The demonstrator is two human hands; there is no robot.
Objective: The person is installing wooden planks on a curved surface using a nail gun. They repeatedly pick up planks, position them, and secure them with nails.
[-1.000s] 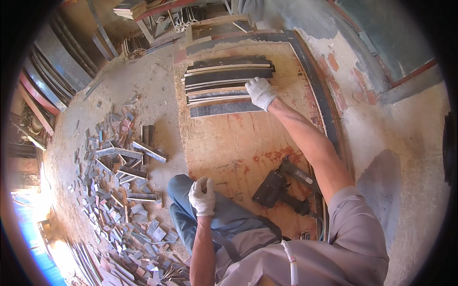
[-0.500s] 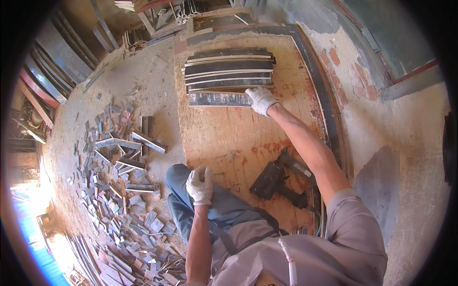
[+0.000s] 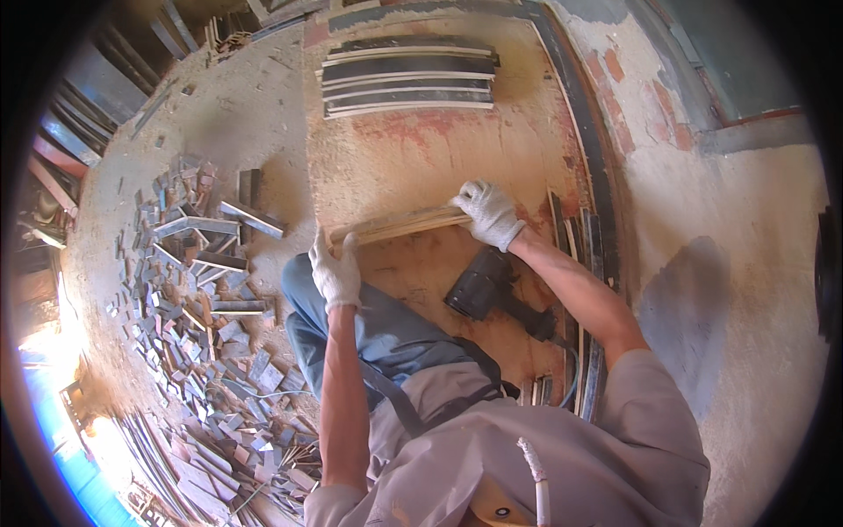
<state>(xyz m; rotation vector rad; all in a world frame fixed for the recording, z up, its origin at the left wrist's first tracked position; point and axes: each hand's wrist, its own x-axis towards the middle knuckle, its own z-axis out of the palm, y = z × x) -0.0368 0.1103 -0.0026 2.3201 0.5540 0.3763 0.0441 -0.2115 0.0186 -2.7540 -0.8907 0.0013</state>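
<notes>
A plywood strip, its pale edge turned up, spans between my two hands above the board under me. My right hand, in a whitish knitted glove, grips its right end. My gloved left hand has its thumb and fingers around the left end, beside my knee. Farther off lies a stack of dark-faced plywood strips. Just below my right hand a black nail gun rests on its side, its handle pointing toward me.
Scattered offcuts cover the floor at left. Long dark strips lie along the right side of the plywood base board, near the plastered wall. A thin hose runs from the nail gun. Larger boards lean at far left.
My right hand has drawn the nearest strip off the stack toward me. My left hand has risen from my thigh and taken the strip's left end.
</notes>
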